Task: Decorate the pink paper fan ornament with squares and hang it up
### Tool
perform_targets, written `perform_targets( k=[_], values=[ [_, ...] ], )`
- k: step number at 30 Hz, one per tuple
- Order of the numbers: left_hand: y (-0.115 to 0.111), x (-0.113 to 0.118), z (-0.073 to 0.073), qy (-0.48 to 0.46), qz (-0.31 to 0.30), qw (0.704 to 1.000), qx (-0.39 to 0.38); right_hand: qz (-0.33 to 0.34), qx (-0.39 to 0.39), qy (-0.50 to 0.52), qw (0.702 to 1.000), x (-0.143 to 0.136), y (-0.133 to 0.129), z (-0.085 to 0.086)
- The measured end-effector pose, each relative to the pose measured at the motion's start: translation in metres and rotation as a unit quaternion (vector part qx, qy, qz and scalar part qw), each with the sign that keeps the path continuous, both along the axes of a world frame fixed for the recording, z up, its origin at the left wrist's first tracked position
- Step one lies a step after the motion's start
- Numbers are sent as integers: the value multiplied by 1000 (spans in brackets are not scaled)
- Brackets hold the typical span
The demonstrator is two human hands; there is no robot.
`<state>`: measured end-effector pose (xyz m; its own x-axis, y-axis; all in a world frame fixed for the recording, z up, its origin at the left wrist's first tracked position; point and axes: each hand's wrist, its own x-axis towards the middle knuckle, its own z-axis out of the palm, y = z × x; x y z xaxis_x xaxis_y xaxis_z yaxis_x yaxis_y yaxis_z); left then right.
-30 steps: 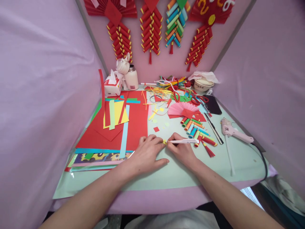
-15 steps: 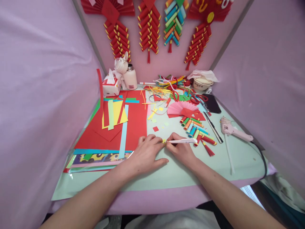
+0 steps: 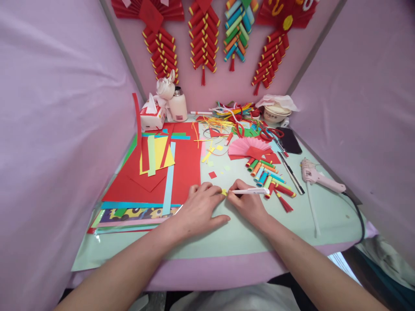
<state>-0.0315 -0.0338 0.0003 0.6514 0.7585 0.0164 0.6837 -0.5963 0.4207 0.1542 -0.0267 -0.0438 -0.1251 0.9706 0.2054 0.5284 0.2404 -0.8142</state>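
A small yellow paper piece (image 3: 224, 192) lies on the green tabletop (image 3: 207, 242) between the two hands, right of the left hand's (image 3: 201, 208) fingertips, which meet its edge, that hand palm down with the thumb spread away. The right hand (image 3: 248, 205), close on the other side, pinches a white pen (image 3: 254, 191), whose long axis runs roughly left to right, writing end toward the paper; actual contact is too small to tell.
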Motion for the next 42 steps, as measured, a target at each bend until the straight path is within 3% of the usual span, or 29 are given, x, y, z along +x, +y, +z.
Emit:
perform_targets(
  k=[42],
  values=[
    [4,-8,1,-4,-15,1000,-24,8,2,-7,1000,0,0,1]
  ],
)
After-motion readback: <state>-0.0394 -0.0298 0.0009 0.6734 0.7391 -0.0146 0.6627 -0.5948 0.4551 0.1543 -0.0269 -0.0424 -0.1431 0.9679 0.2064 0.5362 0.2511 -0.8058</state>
